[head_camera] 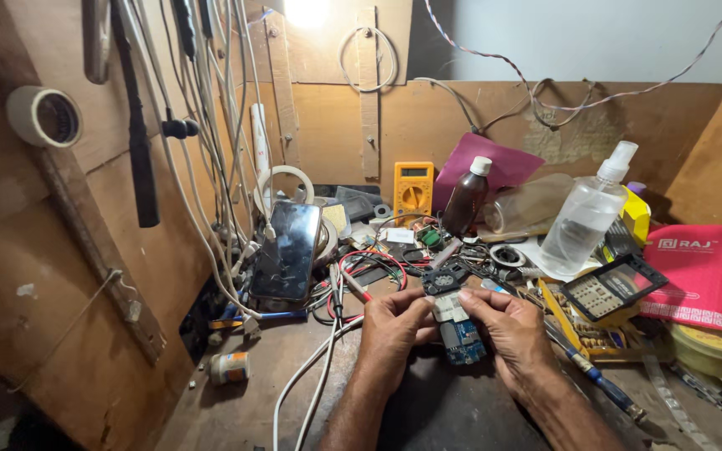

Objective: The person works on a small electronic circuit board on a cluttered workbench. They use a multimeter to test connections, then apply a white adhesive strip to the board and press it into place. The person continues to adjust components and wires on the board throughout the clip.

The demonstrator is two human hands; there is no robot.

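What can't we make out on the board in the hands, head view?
- Circuit board: middle hidden by the left hand and right hand thumbs; components too small to identify.
- Grip under the board: hidden by the board itself.
- Multimeter reading: too small.
- Forearms: cut off by the bottom edge.

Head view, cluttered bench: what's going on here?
A person holds a small blue circuit board between both hands over a crowded workbench. The left hand grips its left side and the right hand its right, with fingertips on a pale part at its top. Around them lie a smartphone propped upright, a yellow multimeter, a brown bottle, a clear spray bottle and tangled wires.
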